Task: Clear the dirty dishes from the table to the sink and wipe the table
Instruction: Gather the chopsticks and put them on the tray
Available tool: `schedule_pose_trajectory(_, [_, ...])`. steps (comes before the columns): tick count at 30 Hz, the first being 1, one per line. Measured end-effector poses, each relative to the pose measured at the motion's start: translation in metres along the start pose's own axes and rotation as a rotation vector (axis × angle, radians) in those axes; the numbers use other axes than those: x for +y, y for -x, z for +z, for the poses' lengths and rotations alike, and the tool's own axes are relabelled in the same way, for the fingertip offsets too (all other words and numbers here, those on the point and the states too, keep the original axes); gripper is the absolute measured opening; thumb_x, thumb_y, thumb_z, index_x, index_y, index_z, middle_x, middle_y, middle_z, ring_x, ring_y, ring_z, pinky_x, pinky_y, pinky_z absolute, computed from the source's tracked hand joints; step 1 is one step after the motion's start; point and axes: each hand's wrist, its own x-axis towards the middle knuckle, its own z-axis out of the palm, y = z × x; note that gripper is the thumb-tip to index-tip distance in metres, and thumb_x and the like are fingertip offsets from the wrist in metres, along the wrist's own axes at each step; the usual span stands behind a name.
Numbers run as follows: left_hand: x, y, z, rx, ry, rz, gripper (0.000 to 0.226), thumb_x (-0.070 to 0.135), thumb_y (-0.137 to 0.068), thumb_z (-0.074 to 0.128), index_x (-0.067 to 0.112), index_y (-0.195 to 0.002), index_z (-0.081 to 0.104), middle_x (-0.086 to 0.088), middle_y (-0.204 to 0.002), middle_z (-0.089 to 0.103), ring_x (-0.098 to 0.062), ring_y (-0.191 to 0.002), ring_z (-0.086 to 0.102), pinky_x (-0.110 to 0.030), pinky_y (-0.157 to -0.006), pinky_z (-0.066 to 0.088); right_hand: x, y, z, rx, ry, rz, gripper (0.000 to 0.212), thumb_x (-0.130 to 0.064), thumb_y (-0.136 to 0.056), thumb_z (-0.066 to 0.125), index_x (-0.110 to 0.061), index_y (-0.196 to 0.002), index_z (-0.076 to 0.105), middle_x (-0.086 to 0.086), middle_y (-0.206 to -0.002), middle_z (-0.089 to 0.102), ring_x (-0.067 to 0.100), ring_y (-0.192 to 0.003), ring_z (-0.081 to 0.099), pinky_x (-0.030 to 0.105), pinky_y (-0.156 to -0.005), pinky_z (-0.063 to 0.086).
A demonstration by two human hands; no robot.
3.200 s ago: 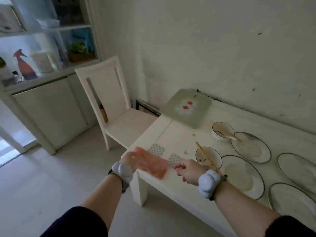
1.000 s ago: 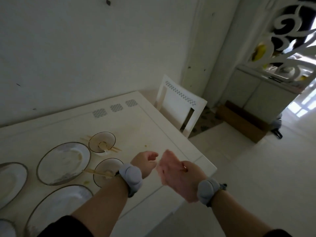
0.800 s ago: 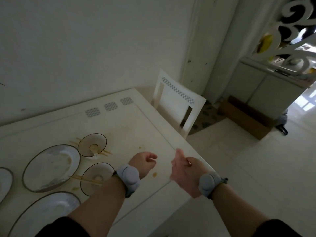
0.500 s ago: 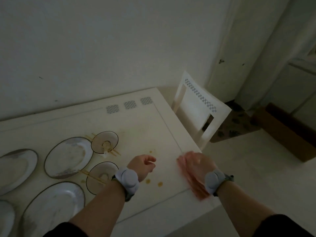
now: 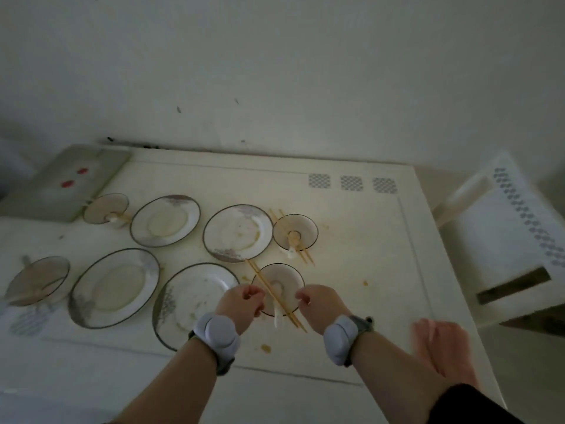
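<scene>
Left hand [image 5: 241, 304] and right hand [image 5: 321, 304] loosely curled (empty), flanking bowl [image 5: 279, 278]

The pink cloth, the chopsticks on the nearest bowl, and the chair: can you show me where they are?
Pink cloth [image 5: 443, 347]: head view, middle of the cloth on the table's right edge.
Chopsticks [image 5: 269, 286]: head view, the shafts crossing the nearest bowl.
Chair [image 5: 501, 240]: head view, its white back panel.

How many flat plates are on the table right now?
4: back left plate, back middle plate, front left plate, and front plate partly behind the left hand. None seem hidden.
</scene>
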Motion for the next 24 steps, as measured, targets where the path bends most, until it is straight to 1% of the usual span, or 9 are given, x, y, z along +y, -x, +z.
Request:
schedule_pose_trajectory(2, [-0.015,-0.003,-0.018,0.022,0.034,-0.049,0.014,0.016,-0.093,0.051,0.021,-0.084,0.06,0.0,-0.073,0.065,-0.013,-0.062,0.057,-0.023,-0.062,0.046,-0.022,-0.022,0.01,-0.013,0.01,-0.011,0.026,-0.013,-0.092,0.04,-0.01,-0.076,0.06,0.005,-0.073,0.06,0.027,-0.076,0.056,0.033,-0.074,0.051])
schedule_pose_trajectory(3, [-0.014,-0.004,-0.018,0.002,0.042,-0.053,0.015,0.015,-0.094,0.05,0.021,-0.084,0.059,0.0,-0.073,0.065,-0.013,-0.061,0.057,-0.023,-0.061,0.046,-0.023,-0.027,0.009,-0.006,0.028,0.01,0.026,-0.012,-0.092,0.041,-0.011,-0.07,0.055,0.002,-0.065,0.053,0.026,-0.07,0.052,0.031,-0.066,0.048])
schedule_pose_trajectory(6, [-0.024,-0.015,-0.036,-0.03,0.105,-0.081,0.012,0.013,-0.094,0.049,0.018,-0.088,0.058,-0.002,-0.073,0.064,-0.015,-0.06,0.055,-0.026,-0.063,0.045,-0.041,-0.058,0.024,-0.054,0.083,0.025,0.025,-0.022,-0.092,0.044,-0.009,-0.091,0.065,0.009,-0.086,0.066,0.027,-0.081,0.061,0.03,-0.071,0.051])
schedule_pose_trajectory(11, [-0.026,-0.033,-0.053,-0.119,0.069,-0.072,0.01,0.016,-0.095,0.048,0.018,-0.095,0.058,0.001,-0.072,0.064,-0.012,-0.061,0.056,-0.023,-0.061,0.045,-0.04,-0.072,0.039,-0.113,0.155,0.103,0.035,-0.032,-0.097,0.04,-0.01,-0.118,0.056,0.009,-0.104,0.056,0.022,-0.094,0.056,0.032,-0.086,0.046])
schedule_pose_trajectory(14, [-0.024,-0.045,-0.059,-0.185,0.04,-0.074,0.013,0.02,-0.095,0.048,0.016,-0.098,0.059,0.003,-0.073,0.064,-0.011,-0.062,0.056,-0.022,-0.061,0.045,-0.047,-0.069,0.034,0.021,0.091,0.12,0.018,-0.027,-0.093,0.043,-0.021,-0.091,0.06,0.002,-0.084,0.059,0.018,-0.069,0.052,0.025,-0.066,0.043])
schedule_pose_trajectory(17, [-0.016,-0.058,-0.061,-0.269,0.223,-0.153,0.023,0.028,-0.096,0.047,0.01,-0.104,0.06,0.0,-0.077,0.063,-0.015,-0.066,0.057,-0.026,-0.063,0.046,-0.075,-0.068,0.028,0.068,0.093,0.104,0.016,-0.021,-0.086,0.047,-0.017,-0.076,0.058,0.005,-0.077,0.059,0.026,-0.072,0.056,0.026,-0.059,0.043])
schedule_pose_trajectory(19, [-0.004,-0.064,-0.057,-0.294,0.397,-0.219,0.028,0.035,-0.096,0.047,0.011,-0.098,0.06,-0.003,-0.079,0.063,-0.018,-0.067,0.059,-0.03,-0.062,0.05,-0.098,-0.065,0.025,0.047,0.135,0.05,0.015,-0.021,-0.087,0.048,-0.018,-0.086,0.063,0.006,-0.086,0.066,0.027,-0.082,0.062,0.029,-0.067,0.045])
schedule_pose_trajectory(21, [0.007,-0.071,-0.051,-0.235,0.54,-0.289,0.027,0.032,-0.095,0.048,0.009,-0.096,0.062,-0.007,-0.076,0.062,-0.021,-0.064,0.059,-0.029,-0.051,0.053,-0.115,-0.063,0.022,0.042,0.151,0.003,0.024,-0.023,-0.089,0.05,-0.018,-0.11,0.063,0.006,-0.1,0.07,0.025,-0.092,0.065,0.029,-0.075,0.046])
schedule_pose_trajectory(24, [0.012,-0.082,-0.053,-0.131,0.701,-0.342,0.027,0.018,-0.098,0.042,0.006,-0.115,0.059,-0.012,-0.077,0.063,-0.023,-0.062,0.061,-0.025,-0.041,0.051,-0.123,-0.059,0.012,0.115,-0.008,-0.072,0.029,-0.028,-0.089,0.052,-0.023,-0.116,0.063,0.004,-0.101,0.071,0.022,-0.092,0.065,0.028,-0.077,0.049])
